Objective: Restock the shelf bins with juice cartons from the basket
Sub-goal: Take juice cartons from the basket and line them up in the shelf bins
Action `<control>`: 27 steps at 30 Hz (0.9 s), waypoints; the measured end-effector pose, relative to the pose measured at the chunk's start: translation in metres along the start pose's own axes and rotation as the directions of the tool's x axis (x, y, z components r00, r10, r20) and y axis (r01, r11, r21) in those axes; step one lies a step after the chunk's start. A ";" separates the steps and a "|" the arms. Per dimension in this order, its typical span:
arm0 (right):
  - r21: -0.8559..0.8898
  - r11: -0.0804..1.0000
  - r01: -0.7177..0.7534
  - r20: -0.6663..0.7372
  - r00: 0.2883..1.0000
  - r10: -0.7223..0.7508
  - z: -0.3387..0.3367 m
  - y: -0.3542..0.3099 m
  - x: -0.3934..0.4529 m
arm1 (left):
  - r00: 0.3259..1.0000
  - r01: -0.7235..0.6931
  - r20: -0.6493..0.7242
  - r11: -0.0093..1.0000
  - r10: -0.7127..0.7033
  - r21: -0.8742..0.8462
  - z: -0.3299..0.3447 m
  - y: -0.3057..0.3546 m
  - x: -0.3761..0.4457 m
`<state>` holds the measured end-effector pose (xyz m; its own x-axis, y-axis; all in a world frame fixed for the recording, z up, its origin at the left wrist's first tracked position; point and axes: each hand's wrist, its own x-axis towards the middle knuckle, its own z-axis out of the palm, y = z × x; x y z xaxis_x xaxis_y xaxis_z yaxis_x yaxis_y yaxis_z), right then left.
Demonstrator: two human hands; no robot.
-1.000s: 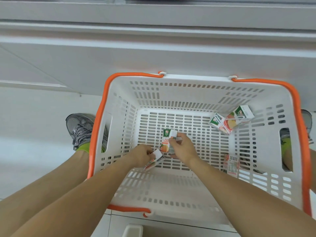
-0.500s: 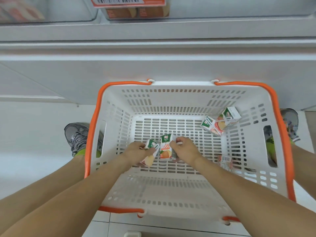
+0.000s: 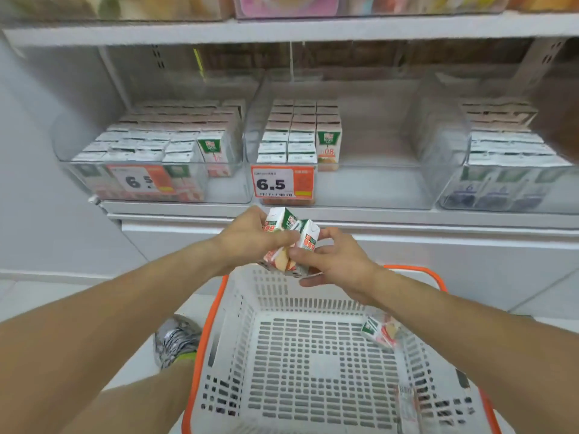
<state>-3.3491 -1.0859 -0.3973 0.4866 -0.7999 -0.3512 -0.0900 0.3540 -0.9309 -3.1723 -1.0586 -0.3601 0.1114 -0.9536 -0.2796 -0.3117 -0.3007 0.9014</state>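
Nearest, the white slotted basket (image 3: 313, 364) with its orange rim sits on the floor between the person's legs, a grey running shoe (image 3: 175, 339) just beside its left wall. Inside it, a juice carton (image 3: 380, 333) lies tilted against the right wall, partly hidden under the right forearm, and another pale carton (image 3: 407, 405) lies blurred at the near right; its print cannot be read. Above the far rim of the basket both hands meet. The left hand (image 3: 247, 239) grips a green-and-white carton (image 3: 279, 227), fingers curled round its side, and the right hand (image 3: 338, 261) grips a second carton (image 3: 308, 242), thumb pressed on its front face and fingers wrapped behind. The two cartons touch each other, both tilted with their tops pointing toward the shelf. Farther on, the white shelf (image 3: 344, 214) carries three clear plastic bins side by side. The left bin (image 3: 238, 170) is packed with rows of cartons except for a gap at its near right corner, and bears an orange price tag (image 3: 141, 181) reading 6.5. The middle bin (image 3: 376, 183) holds cartons only in its left part, standing upright in rows behind a second price tag (image 3: 282, 181) with the same figure; its right part is bare. The right bin (image 3: 451, 170) is full of cartons with darker, purplish fronts. Farthest, an upper shelf (image 3: 282, 28) holds more clear bins with blurred colourful goods.
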 end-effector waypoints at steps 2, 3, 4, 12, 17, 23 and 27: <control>0.000 1.000 0.027 -0.017 0.999 -0.027 0.003 -0.024 -0.008 | 0.997 -0.064 -0.043 0.998 0.063 -0.005 -0.011 0.019 -0.008; -0.006 0.999 0.032 -0.025 0.999 -0.032 0.002 -0.035 -0.013 | 0.995 -0.067 -0.078 0.997 0.064 -0.033 -0.014 0.024 -0.013; -0.009 0.999 0.035 -0.041 0.999 -0.035 -0.001 -0.044 -0.018 | 0.990 -0.057 -0.129 0.997 0.049 -0.060 -0.016 0.026 -0.016; 0.052 0.989 0.135 -0.080 0.988 -0.131 -0.028 -0.083 -0.035 | 0.985 -0.058 -0.171 0.914 -0.013 -0.402 -0.008 0.036 -0.009; 0.081 0.994 0.078 0.053 0.995 -0.083 -0.031 -0.087 -0.034 | 0.999 0.030 0.051 0.771 0.004 -0.636 0.007 0.045 -0.007; 0.044 0.996 0.082 0.081 0.993 -0.085 -0.038 -0.083 -0.029 | 0.995 0.041 0.097 0.789 0.024 -0.613 0.020 0.041 0.001; 0.043 0.996 0.077 0.080 0.994 -0.081 -0.045 -0.083 -0.028 | 1.000 0.005 0.021 0.826 0.009 -0.563 0.017 0.041 0.000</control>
<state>-3.3944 -1.1152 -0.3146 0.5604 -0.7844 -0.2658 -0.0150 0.3113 -0.9502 -3.2013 -1.0715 -0.3291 0.0888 -0.9563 -0.2785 0.2742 -0.2453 0.9298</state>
